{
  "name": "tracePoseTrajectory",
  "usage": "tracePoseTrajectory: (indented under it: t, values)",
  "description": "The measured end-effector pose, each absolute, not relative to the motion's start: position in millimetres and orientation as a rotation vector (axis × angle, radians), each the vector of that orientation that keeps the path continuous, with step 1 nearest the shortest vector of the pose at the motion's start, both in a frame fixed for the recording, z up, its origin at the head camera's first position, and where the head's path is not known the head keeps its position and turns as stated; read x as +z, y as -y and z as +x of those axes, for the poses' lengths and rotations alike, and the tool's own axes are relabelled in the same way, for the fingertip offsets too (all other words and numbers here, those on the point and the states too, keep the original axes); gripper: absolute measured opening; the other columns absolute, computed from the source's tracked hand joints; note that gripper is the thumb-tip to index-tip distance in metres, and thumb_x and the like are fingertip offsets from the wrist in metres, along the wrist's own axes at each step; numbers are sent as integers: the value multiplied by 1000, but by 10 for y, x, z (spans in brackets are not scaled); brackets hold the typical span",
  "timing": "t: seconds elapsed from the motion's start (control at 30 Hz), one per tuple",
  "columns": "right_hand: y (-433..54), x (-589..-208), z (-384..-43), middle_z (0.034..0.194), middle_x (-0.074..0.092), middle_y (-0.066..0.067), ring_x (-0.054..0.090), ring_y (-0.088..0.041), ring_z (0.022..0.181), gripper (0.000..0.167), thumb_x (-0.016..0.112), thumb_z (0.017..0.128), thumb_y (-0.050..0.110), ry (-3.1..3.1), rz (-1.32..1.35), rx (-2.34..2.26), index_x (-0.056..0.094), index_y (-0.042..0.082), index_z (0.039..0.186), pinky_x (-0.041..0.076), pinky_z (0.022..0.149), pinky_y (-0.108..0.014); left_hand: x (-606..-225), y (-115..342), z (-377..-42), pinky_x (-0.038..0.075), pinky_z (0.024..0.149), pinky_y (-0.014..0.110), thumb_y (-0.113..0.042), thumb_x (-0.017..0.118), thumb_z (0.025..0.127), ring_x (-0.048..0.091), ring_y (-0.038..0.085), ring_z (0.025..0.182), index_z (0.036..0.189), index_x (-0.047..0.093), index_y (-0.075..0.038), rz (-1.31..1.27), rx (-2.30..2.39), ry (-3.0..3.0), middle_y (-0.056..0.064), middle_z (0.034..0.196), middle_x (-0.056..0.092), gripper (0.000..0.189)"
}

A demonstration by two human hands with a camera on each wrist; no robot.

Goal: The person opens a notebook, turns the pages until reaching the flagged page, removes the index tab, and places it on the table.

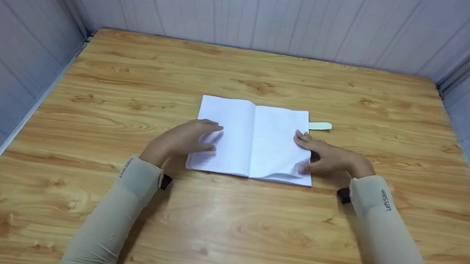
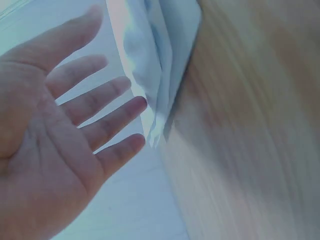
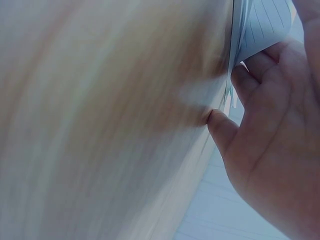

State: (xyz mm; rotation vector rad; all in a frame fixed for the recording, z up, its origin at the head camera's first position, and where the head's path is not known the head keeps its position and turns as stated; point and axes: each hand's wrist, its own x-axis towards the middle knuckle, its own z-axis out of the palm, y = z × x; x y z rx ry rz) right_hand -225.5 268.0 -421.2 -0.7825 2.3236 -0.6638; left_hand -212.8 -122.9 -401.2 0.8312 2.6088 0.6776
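A notebook [image 1: 233, 149] lies spread on the wooden table, its pale lined pages facing up. Over the left page's outer edge is my left hand [image 1: 188, 137], fingers extended and thumb apart from them. The left wrist view shows its palm [image 2: 50, 145] facing the page edges, with nothing gripped. My right hand [image 1: 325, 155] is at the right page's outer edge, fingertips over the paper and thumb by the lower corner. There a page [image 1: 286, 169] lifts and bulges. In the right wrist view that curled page [image 3: 265, 25] hides some fingertips of this hand [image 3: 280, 130].
A pale green strip [image 1: 320, 126] sticks out past the notebook's right edge. The wooden table [image 1: 215, 231] is bounded by white panel walls [image 1: 274, 17] at the back and both sides. Long beige sleeves [image 1: 105, 223] cover both forearms.
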Motion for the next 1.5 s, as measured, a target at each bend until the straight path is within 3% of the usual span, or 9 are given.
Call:
tracePoseTrajectory:
  t: [0.3,0.7,1.5]
  values:
    - [-2682,-4217,-2264,163,-9,-6,-11,-30,149,92,63,91,41,-2321,-759,-642,5,10,155,3,119,-54,-4053,906,-2058,37,112,40,-24,64,93,50,26,130,132,56,-2,891,844,-2621,12,135,58,46]
    - [-2672,-4211,-2264,163,-8,-5,-10,-29,149,93,62,90,46,-2329,-720,-614,6,12,155,2,119,-55,-4085,412,-1954,47,100,38,-28,66,92,60,22,114,127,62,-6,1017,861,-2602,8,125,65,42]
    - [-2681,-4207,-2266,163,-5,-7,-8,-30,149,91,63,90,43,-2336,-760,-634,9,9,154,4,119,-55,-4124,-180,-1936,52,88,25,-27,70,88,65,15,101,126,64,-9,1171,730,-2483,5,119,68,43]
